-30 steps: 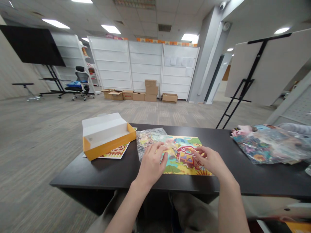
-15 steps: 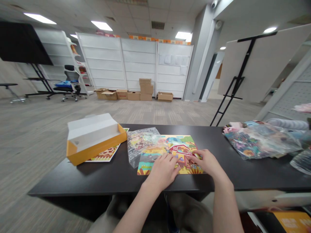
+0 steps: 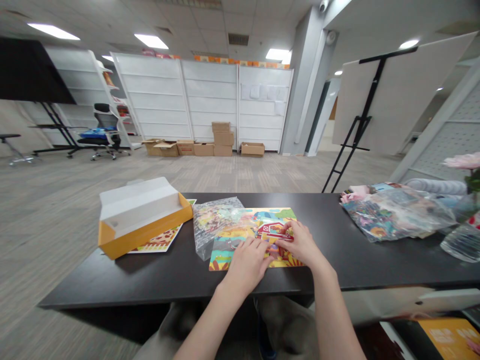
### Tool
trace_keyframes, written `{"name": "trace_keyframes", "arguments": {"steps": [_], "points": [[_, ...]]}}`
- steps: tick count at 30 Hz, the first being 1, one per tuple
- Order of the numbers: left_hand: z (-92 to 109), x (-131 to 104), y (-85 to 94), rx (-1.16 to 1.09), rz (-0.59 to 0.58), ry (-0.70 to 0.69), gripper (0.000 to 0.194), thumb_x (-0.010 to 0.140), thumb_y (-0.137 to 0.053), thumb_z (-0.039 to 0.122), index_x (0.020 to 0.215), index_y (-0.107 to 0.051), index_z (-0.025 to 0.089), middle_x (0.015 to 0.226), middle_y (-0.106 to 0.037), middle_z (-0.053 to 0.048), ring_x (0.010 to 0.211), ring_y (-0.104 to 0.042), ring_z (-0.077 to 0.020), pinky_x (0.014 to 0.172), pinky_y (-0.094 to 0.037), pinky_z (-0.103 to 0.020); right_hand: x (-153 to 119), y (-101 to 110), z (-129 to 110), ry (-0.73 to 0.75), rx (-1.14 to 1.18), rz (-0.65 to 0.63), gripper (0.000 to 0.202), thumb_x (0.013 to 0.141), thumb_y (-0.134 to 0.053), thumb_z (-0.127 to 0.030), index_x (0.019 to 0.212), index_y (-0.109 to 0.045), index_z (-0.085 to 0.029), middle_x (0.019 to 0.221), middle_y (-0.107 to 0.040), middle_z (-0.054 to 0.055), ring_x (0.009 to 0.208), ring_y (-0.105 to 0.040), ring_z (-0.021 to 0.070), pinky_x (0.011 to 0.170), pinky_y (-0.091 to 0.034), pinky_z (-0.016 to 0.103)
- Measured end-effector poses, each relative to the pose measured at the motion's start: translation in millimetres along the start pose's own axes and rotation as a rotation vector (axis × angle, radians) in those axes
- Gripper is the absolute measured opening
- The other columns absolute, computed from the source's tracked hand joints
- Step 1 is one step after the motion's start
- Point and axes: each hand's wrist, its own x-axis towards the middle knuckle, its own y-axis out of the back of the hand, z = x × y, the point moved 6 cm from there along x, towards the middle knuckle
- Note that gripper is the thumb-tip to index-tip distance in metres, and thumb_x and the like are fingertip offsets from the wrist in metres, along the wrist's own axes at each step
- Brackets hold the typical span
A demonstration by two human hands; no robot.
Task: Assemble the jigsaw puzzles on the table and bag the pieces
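Observation:
A colourful farm picture board (image 3: 225, 259) with a red barn lies flat on the black table in front of me. My left hand (image 3: 247, 257) rests palm down across its lower middle, fingers stretched out toward the barn. Over the barn, my right hand (image 3: 301, 243) has its fingers bent and its thumb close to them; what sits between them, if anything, is too small to make out. Just left of the board, partly against its upper left, lies a clear plastic bag (image 3: 204, 235) with colourful bits inside.
An opened yellow and white box (image 3: 146, 232) stands at the table's left, on top of a giraffe-patterned printed sheet (image 3: 159, 241). At the right are a plastic bag of colourful items (image 3: 375, 220) and a clear vase (image 3: 463, 245). The table's front edge (image 3: 150, 300) runs close to my legs.
My right hand has moved left and slightly up, from the board's right side onto the barn. My left hand keeps nearly the same place on the board. The view has shifted slightly.

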Motion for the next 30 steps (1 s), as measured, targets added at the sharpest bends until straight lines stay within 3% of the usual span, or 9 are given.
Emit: {"name": "trace_keyframes", "arguments": {"steps": [4,7,12,16,19,24,30], "points": [[-3.5,0.7,1.1,-0.034,0.014,0.048,0.032,0.091,-0.066,0.027,0.121,-0.060,0.020,0.112,-0.070,-0.008,0.108,-0.061,-0.0268,0.093,-0.049,-0.042,1.6,-4.5,-5.2,0.071,0.425,-0.102,0.021,0.078,-0.068,-0.034,0.083,-0.050,-0.023,0.085,-0.066,0.002,0.081,-0.065,0.0212,0.076,-0.049,0.035],[-6.8,1.3,1.6,-0.061,0.023,0.093,0.038,0.090,-0.066,0.025,0.126,-0.058,0.018,0.117,-0.069,-0.011,0.110,-0.061,-0.0285,0.095,-0.049,-0.044,1.2,-9.6,-9.9,0.079,0.683,-0.171,0.026,0.080,-0.067,-0.040,0.084,-0.047,-0.024,0.077,-0.065,-0.001,0.071,-0.064,0.0180,0.068,-0.050,0.032],[-13.3,0.8,0.1,-0.135,0.055,0.149,0.058,0.086,-0.068,0.022,0.140,-0.045,0.017,0.127,-0.065,-0.015,0.119,-0.060,-0.0312,0.102,-0.046,-0.047,-1.4,-3.6,-21.0,0.071,0.805,-0.176,0.036,0.077,-0.075,-0.048,0.083,-0.050,-0.023,0.077,-0.065,-0.001,0.068,-0.063,0.0165,0.067,-0.050,0.030],[-17.4,1.0,-0.1,-0.227,0.061,0.217,0.071,0.083,-0.068,0.016,0.147,-0.036,0.018,0.121,-0.068,-0.015,0.112,-0.064,-0.0298,0.098,-0.048,-0.046,-3.7,3.3,-28.7,0.054,0.875,-0.186,0.042,0.074,-0.078,-0.053,0.083,-0.051,-0.022,0.076,-0.065,-0.001,0.064,-0.062,0.0144,0.063,-0.050,0.028],[-20.2,1.6,1.6,-0.307,0.073,0.256,0.066,0.082,-0.067,0.014,0.143,-0.042,0.018,0.111,-0.070,-0.012,0.103,-0.067,-0.0286,0.093,-0.051,-0.044,-4.1,3.1,-27.6,0.011,0.918,-0.181,0.045,0.072,-0.080,-0.056,0.083,-0.052,-0.022,0.075,-0.065,-0.001,0.062,-0.061,0.0140,0.059,-0.050,0.027],[-28.9,4.8,-0.6,-0.651,0.103,0.287,0.029,0.084,-0.064,0.016,0.113,-0.064,0.019,0.093,-0.073,-0.006,0.088,-0.071,-0.0223,0.081,-0.057,-0.036,-3.0,7.1,-15.0,-0.089,1.024,-0.041,0.044,0.072,-0.082,-0.054,0.091,-0.057,-0.023,0.077,-0.067,0.000,0.066,-0.064,0.0163,0.058,-0.053,0.028],[-41.1,5.8,-2.6,-1.101,0.153,0.468,0.037,0.078,-0.075,0.025,0.112,-0.064,0.014,0.085,-0.074,-0.006,0.082,-0.075,-0.0205,0.073,-0.059,-0.030,-5.7,8.7,-23.0,-0.060,0.939,-0.125,0.038,0.073,-0.081,-0.050,0.094,-0.068,-0.021,0.080,-0.071,0.002,0.062,-0.063,0.0151,0.050,-0.048,0.024]]}}
